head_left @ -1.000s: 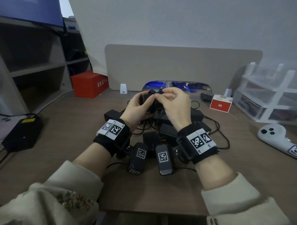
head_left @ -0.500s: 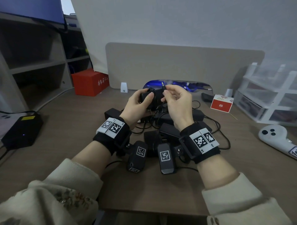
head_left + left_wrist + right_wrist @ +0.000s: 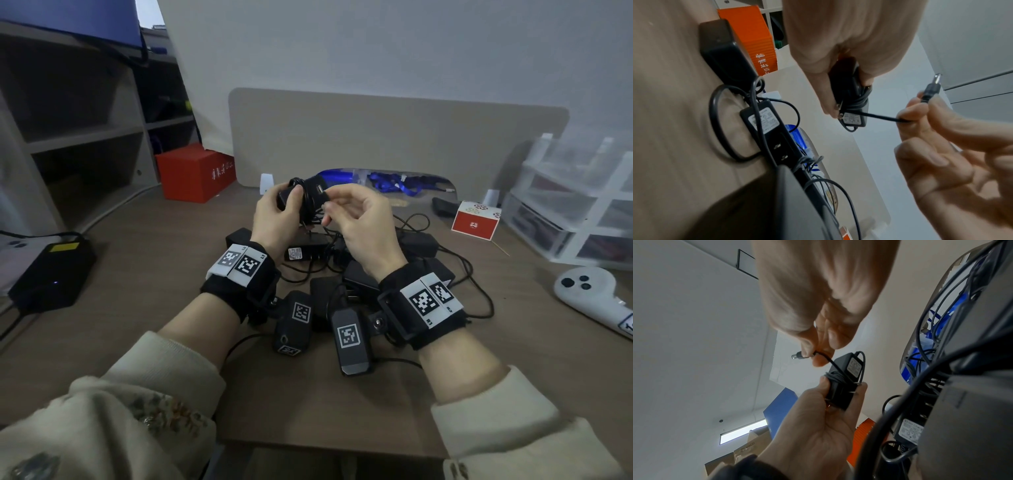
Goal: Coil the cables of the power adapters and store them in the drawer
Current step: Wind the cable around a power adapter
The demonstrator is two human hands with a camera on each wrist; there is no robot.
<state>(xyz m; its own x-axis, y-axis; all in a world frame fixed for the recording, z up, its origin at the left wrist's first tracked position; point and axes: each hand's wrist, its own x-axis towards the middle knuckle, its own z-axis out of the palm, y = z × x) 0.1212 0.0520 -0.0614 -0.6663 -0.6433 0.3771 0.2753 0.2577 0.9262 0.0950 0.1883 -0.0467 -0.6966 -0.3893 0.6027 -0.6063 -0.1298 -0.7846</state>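
Note:
My left hand (image 3: 279,214) grips a small black power adapter (image 3: 310,193) above the desk, its cable wound several turns around the body (image 3: 856,99). My right hand (image 3: 346,212) pinches the free end of that cable just behind the barrel plug (image 3: 932,88), close to the adapter's right side. The right wrist view shows the plug (image 3: 799,355) sticking out past the thumb and the adapter (image 3: 844,379) held below it. A heap of black adapters with tangled cables (image 3: 370,270) lies on the desk under both hands.
A clear plastic drawer unit (image 3: 579,209) stands at the right edge of the desk. A red box (image 3: 193,173) sits at back left, a small red-and-white box (image 3: 476,224) at right, a white controller (image 3: 596,298) near it, and a black power brick (image 3: 51,270) far left.
My right hand has come down from the top of the adapter to its right side, drawing the cable end out. The adapter in my left hand has turned slightly.

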